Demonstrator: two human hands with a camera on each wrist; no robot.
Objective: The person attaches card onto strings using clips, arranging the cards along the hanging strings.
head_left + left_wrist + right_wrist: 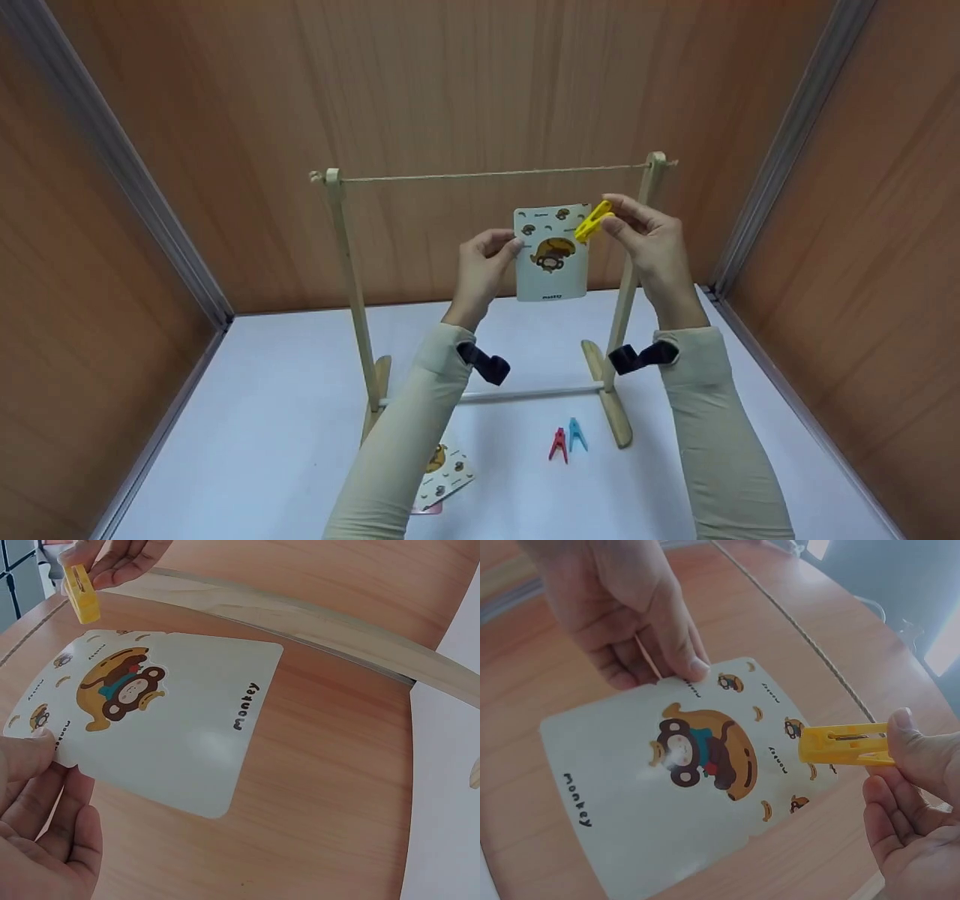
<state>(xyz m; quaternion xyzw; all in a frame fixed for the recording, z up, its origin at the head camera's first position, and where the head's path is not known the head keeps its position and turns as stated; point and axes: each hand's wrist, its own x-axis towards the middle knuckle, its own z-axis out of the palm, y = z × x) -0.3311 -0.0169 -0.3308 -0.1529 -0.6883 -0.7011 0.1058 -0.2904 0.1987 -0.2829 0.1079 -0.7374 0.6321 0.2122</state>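
My left hand pinches the left edge of a white monkey card between thumb and fingers, holding it upright below the string. In the left wrist view the card shows a monkey on a banana and the word "monkey". With thumb and fingertips my right hand pinches a yellow clothespin by its handle end. The clothespin's nose lies over the card's upper right side in the head view; in the left wrist view the clothespin appears apart from the card.
A wooden frame, with a left post and right post, carries the string. On the white table lie a red clothespin, a blue clothespin and more cards, partly hidden by my left sleeve.
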